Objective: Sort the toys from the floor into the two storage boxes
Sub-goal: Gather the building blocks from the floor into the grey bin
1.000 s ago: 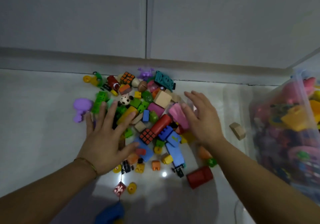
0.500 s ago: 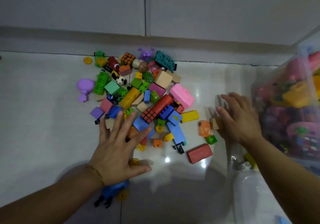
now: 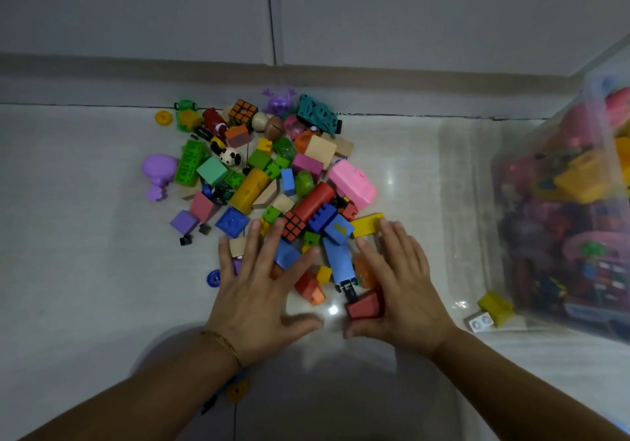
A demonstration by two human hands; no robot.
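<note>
Head view: the toys (image 3: 272, 181) lie in one dense pile on the floor (image 3: 85, 270) against the wall, well short of sorted.

The left hand (image 3: 259, 290) lies flat on the near edge of the pile. Its fingers (image 3: 250, 253) are straight, spread wide and hold nothing.

The right hand (image 3: 405, 290) is flat as well, fingers straight and closer together. It covers an orange toy, and a red block (image 3: 365, 305) lies against its thumb side; no grip on the block can be confirmed.

A storage box (image 3: 589, 86) stands to the right, packed with toys. A clear low container (image 3: 456, 175) sits between it and the pile, holding a yellow block (image 3: 496, 306) and a white brick (image 3: 480, 321).

Assessment: the step in hand appears to be gathering the near pieces.

Recommendations:
- Draw both hands together and curl the fingers under the load before lifting, since flat palms will shed small bricks.
- Take a modest handful of one kind only, so that it goes to one box.
- Collect the strays: a blue disc (image 3: 213, 278) just beside the left hand and a yellow disc (image 3: 237, 390) by the left forearm.

The sorting rule cannot be read from this view.
</note>
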